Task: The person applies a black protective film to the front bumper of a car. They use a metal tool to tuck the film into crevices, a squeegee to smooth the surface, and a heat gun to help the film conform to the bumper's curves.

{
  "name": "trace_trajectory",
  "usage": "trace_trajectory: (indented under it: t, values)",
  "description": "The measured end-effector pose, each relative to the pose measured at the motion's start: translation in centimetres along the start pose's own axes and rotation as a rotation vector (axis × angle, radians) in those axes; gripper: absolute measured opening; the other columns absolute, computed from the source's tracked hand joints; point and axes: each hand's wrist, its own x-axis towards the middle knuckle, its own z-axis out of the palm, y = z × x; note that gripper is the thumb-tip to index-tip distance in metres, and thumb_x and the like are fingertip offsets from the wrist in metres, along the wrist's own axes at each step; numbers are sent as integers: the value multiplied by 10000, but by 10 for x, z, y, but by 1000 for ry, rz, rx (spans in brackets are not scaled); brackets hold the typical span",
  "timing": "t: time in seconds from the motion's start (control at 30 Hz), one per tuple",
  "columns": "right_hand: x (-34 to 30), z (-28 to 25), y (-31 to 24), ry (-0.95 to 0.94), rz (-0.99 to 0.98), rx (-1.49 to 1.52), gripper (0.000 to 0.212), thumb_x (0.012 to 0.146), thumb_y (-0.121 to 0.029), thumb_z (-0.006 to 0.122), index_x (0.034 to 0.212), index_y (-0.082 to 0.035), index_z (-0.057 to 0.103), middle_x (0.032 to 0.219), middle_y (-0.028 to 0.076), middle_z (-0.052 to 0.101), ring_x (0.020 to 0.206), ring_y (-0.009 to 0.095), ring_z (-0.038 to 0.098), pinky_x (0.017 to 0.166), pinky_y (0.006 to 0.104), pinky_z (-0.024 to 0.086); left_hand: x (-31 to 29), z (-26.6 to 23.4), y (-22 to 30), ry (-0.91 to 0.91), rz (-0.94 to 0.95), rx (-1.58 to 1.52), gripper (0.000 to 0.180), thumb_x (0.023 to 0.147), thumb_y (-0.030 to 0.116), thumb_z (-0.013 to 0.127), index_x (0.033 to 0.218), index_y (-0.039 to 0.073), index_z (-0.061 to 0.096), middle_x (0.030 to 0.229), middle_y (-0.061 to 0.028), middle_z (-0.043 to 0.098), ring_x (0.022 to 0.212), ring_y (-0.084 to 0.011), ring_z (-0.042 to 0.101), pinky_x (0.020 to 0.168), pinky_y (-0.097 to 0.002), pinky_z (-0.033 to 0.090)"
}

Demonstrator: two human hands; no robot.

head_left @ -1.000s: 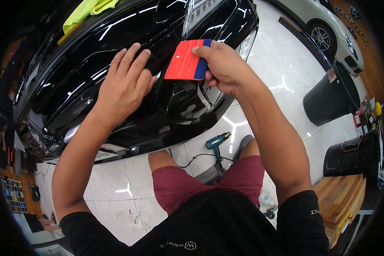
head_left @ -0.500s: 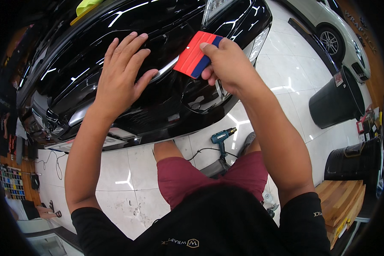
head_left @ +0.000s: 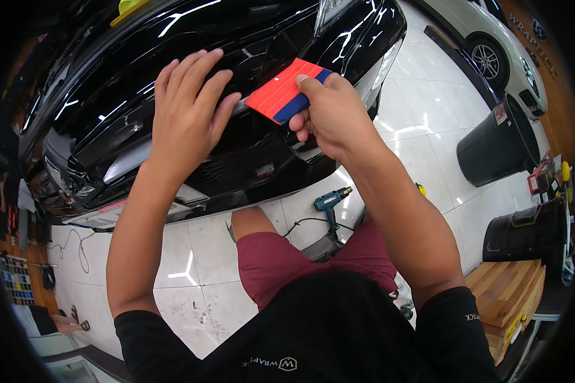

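Observation:
In front of me is the glossy black front of a car (head_left: 236, 25), with bright lamp reflections across its paint. My right hand (head_left: 332, 115) grips a flat red squeegee (head_left: 278, 88) with a dark blue strip along one edge, thumb on top and fingers underneath. The squeegee is over the car's front; whether it touches the surface I cannot tell. To its left, my left hand (head_left: 186, 112) holds nothing, its fingers spread and pointing away from me over the bodywork. Its palm faces the car, and contact is hidden.
A teal heat gun (head_left: 328, 203) with a black cable stands on the floor by my legs. On the right are a dark bin (head_left: 497, 147), a black drum (head_left: 517, 231), a wooden box (head_left: 505, 287) and a white car (head_left: 521, 64). Another person's legs (head_left: 61, 322) show at lower left.
My right hand and the squeegee have shifted left and slightly toward me. My left hand has moved a little right, still spread. The view has shifted slightly.

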Motion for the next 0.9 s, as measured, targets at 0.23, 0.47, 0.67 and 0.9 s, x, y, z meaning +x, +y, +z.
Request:
trace_trajectory:
  t: [0.23, 0.47, 0.67, 0.9]
  values:
    - [-5, 9, 13, -33, -66, 73, 266, 1039, -194, 455, 1049, 61, 531, 751, 132, 634, 471, 142, 592, 375, 264, 467, 45, 8, -11, -72, 40, 90, 541, 859, 360, 737, 1340, 166, 584, 1503, -68, 458, 1425, -324, 368, 1171, -554, 243]
    - [-8, -18, 15, -73, -55, -34, 294, 1010, -225, 535, 1090, 58, 538, 746, 107, 640, 474, 125, 588, 379, 243, 448, 65, 18, -8, -217, 18, 195, 727, 827, 449, 750, 1476, 290, 461, 1600, -54, 321, 1504, -317, 235, 1190, -641, 131]
    - [2, -72, 5, -196, -194, 123, 278, 1001, -220, 577, 1176, -5, 596, 898, 77, 692, 651, 124, 645, 535, 267, 530, 58, 20, -4, -258, 33, 223, 745, 847, 410, 730, 1507, 266, 416, 1638, -57, 243, 1519, -352, 179, 1162, -698, 122]
    - [21, -104, -8, -411, -319, 472, 338, 986, -125, 586, 1303, -25, 527, 1237, 120, 636, 1075, 221, 664, 861, 412, 577, 52, 19, 10, -287, -5, 261, 757, 879, 373, 703, 1539, 226, 363, 1660, -69, 189, 1529, -359, 144, 1168, -689, 116]
